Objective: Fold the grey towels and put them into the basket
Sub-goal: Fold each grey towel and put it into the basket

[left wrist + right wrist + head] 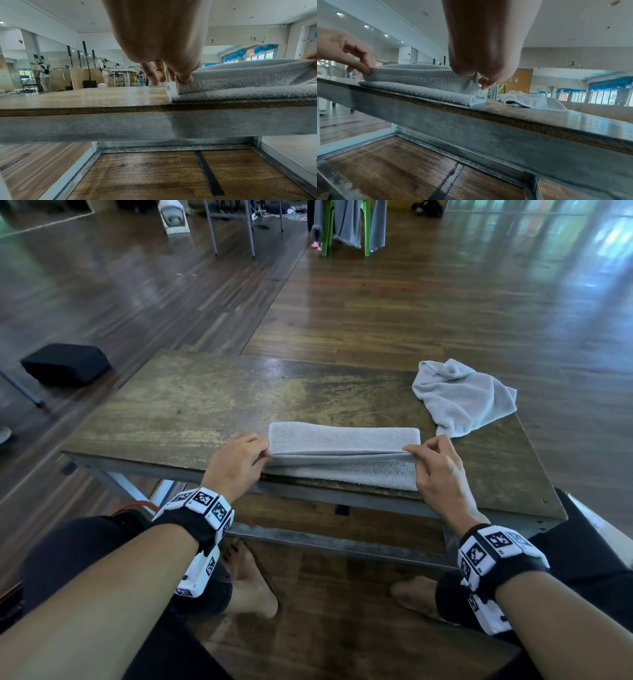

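A grey towel (pixel 342 455) lies folded into a long strip at the near edge of the wooden table (pixel 191 402). My left hand (pixel 265 455) pinches the top layer's left corner, and my right hand (pixel 412 455) pinches its right corner. In the left wrist view the thumb (pixel 184 79) presses the raised fold of the towel (pixel 240 79). The right wrist view shows my fingertips (pixel 485 84) pinching the towel (pixel 423 81) end. A second grey towel (pixel 462 397) lies crumpled at the table's far right, also seen as a crumpled towel (pixel 530 100) from the right wrist. No basket is in view.
A black box (pixel 66 364) sits on the floor to the left. Grey cloths hang on a green chair (pixel 346 225) far ahead. The table's metal frame (pixel 308 501) runs under its near edge, above my knees and feet. People stand at tables in the background (pixel 104 73).
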